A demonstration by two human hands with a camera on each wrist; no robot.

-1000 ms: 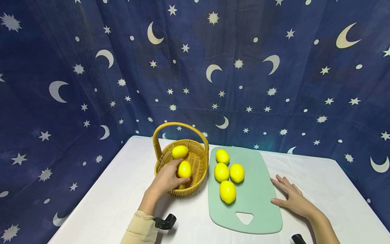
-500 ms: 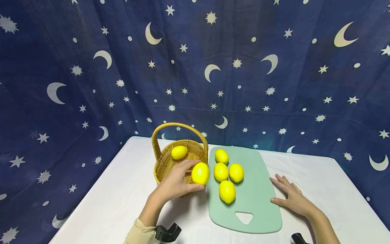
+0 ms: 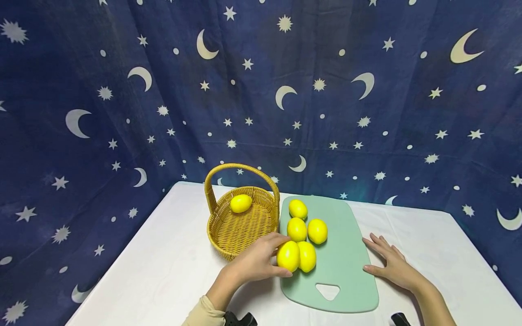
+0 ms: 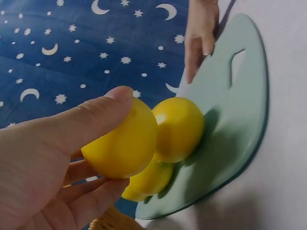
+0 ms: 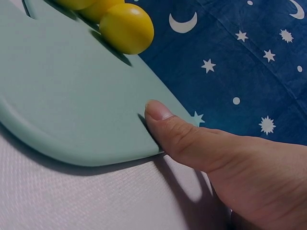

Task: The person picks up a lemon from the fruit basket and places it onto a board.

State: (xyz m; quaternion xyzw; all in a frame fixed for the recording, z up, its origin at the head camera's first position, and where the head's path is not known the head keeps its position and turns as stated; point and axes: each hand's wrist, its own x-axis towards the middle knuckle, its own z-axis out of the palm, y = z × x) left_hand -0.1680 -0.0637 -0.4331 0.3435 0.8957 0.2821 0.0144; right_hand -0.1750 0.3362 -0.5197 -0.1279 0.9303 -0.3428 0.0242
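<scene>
My left hand [image 3: 261, 258] grips a yellow lemon [image 3: 287, 256] between thumb and fingers, over the left edge of the pale green cutting board [image 3: 346, 271]. In the left wrist view the held lemon [image 4: 125, 143] appears right up against another lemon [image 4: 178, 129]. Several lemons, such as the one at the right of the cluster [image 3: 317, 231], lie on the board's left half. One lemon [image 3: 241, 203] sits in the wicker basket [image 3: 222, 242]. My right hand [image 3: 392, 266] rests at the board's right edge, fingers spread; in the right wrist view its thumb [image 5: 160, 112] touches the board.
The basket's tall arched handle [image 3: 240, 165] rises beside the board's left side. A white cloth [image 3: 163, 253] covers the table. Behind it hangs a dark blue curtain [image 3: 253, 99] with moons and stars.
My left hand has lifted a lemon out of the basket and carried it right, to the lemons on the board. The right hand has stayed in place.
</scene>
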